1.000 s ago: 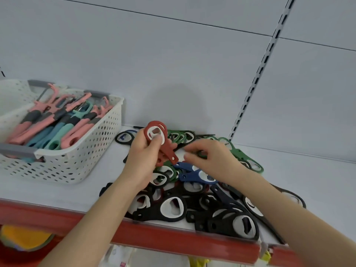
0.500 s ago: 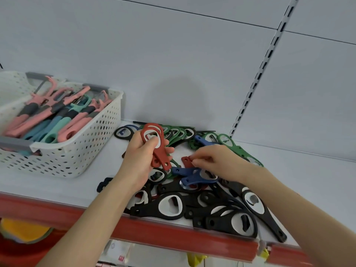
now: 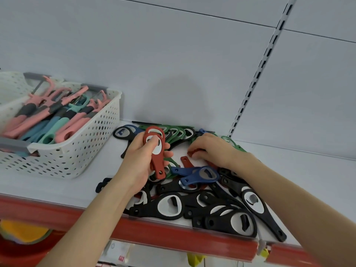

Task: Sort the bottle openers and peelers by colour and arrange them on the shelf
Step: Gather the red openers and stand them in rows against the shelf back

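Hands: left hand (image 3: 138, 157) grips red openers (image 3: 159, 165); right hand (image 3: 215, 149), palm-down, pinches loose red opener (image 3: 193, 152).

One left hand (image 3: 138, 160), one right hand (image 3: 215, 149), one basket (image 3: 81, 151), two red openers (image 3: 159, 168) held, two blue openers (image 3: 189, 178) mid-pile.

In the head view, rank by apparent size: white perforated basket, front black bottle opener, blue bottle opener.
1. White perforated plastic basket.
2. Black bottle opener, though nearer the camera.
3. Blue bottle opener.
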Tool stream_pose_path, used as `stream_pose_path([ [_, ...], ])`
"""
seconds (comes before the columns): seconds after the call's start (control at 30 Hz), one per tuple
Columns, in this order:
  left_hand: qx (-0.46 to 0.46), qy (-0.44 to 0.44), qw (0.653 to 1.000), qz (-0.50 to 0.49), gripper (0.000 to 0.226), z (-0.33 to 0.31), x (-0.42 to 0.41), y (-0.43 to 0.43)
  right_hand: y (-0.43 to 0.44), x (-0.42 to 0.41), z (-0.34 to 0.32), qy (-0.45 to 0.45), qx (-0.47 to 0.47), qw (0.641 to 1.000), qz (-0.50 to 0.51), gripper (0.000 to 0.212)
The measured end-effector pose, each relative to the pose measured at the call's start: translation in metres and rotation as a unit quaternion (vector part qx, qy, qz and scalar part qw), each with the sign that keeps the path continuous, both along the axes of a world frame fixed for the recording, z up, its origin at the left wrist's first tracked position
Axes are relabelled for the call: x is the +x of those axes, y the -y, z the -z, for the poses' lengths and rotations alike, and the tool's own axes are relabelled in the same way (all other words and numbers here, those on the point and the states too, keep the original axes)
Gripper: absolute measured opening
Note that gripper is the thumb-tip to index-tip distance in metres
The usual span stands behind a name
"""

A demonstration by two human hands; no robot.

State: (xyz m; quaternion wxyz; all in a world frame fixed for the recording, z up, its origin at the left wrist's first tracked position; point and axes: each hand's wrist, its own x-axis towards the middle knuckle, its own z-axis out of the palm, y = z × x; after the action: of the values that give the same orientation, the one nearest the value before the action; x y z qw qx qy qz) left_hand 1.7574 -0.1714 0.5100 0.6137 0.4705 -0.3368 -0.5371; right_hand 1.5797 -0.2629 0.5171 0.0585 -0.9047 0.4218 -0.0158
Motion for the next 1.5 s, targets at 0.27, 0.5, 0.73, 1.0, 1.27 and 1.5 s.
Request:
stream_pose_path([
  [0.27,0.031,-0.073,0.995,0.067,0.027,-0.003,0.001,-0.001,-0.024,0.018,-0.015,0.318,-0.1,0.941,-0.051,0.026],
  [0.5,0.012,-0.092,0.995,0.047,0.018,-0.004,0.005,0.0,-0.043,0.031,0.003,0.344,-0.064,0.926,-0.143,0.022],
  [0.73,0.013,-0.088,0.996,0.033,0.038,-0.002,0.007,0.001,-0.018,0.022,-0.001,0.075,0.103,0.98,0.152,0.039],
  [1.0,0.025,-0.091,0.995,0.039,0.037,-0.001,0.009,0.001,-0.019,0.035,-0.004,0.125,0.118,0.969,0.176,0.024],
  [1.27,0.021,-0.114,0.992,0.054,0.032,-0.001,0.01,0.001,-0.026,0.016,-0.043,0.47,0.023,0.874,0.122,0.019],
  [1.5,0.012,-0.151,0.984,0.097,0.055,-0.011,0.001,0.007,-0.066,0.02,-0.024,0.405,0.024,0.911,-0.074,0.011],
])
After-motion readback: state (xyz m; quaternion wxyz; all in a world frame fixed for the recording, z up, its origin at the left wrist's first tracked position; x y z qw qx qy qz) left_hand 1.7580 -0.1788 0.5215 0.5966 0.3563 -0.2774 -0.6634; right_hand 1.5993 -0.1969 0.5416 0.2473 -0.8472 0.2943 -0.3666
